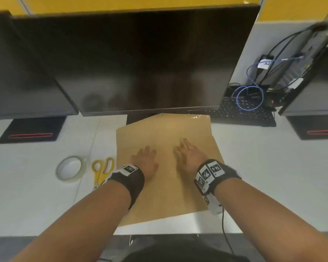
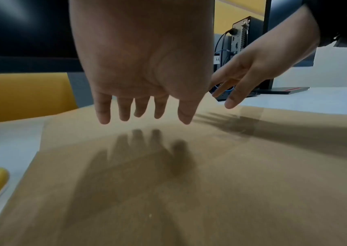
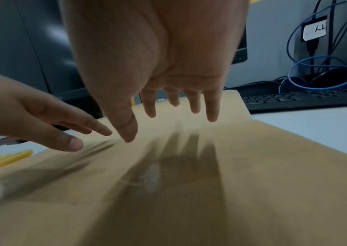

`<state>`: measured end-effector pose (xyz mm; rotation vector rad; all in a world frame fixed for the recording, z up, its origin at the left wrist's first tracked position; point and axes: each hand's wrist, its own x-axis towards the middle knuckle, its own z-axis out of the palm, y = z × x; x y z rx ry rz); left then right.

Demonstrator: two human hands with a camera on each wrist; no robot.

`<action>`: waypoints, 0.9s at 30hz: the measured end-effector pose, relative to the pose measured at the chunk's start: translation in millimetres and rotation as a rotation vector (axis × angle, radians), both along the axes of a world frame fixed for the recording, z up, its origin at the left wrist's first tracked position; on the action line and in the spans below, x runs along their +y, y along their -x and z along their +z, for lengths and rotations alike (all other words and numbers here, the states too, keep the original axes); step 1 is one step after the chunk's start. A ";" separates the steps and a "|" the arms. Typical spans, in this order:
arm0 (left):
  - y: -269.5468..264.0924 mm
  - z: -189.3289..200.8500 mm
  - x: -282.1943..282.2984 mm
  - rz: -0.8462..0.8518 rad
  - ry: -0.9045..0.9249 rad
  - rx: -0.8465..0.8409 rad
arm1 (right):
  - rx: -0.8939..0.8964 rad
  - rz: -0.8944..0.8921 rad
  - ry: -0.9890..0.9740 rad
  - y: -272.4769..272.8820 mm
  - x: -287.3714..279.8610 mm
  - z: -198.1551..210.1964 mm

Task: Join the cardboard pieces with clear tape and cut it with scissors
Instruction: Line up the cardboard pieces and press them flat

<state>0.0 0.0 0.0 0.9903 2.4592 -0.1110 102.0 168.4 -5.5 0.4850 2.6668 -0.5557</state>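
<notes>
Both hands, left hand (image 1: 146,159) and right hand (image 1: 187,156), hover flat and empty over the cardboard (image 1: 165,195); grabbing the tape (image 1: 70,170) at 9 o'clock could let the pieces slide apart.

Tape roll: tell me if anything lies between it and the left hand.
Yes. The yellow-handled scissors lie on the desk between the tape roll and the left hand, which hovers open over the cardboard. Reaching over them from above looks feasible.
</notes>
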 end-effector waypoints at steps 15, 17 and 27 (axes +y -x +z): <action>-4.0 -15.9 -2.0 -0.009 -0.009 -0.095 | -0.078 0.017 -0.254 30.5 6.3 -5.0; -4.5 -16.6 -0.1 0.001 0.005 -0.091 | -0.051 0.015 -0.263 35.8 10.7 -3.9; -5.2 -18.9 -0.5 -0.026 0.002 -0.090 | 0.180 -0.061 -0.157 88.7 33.2 16.6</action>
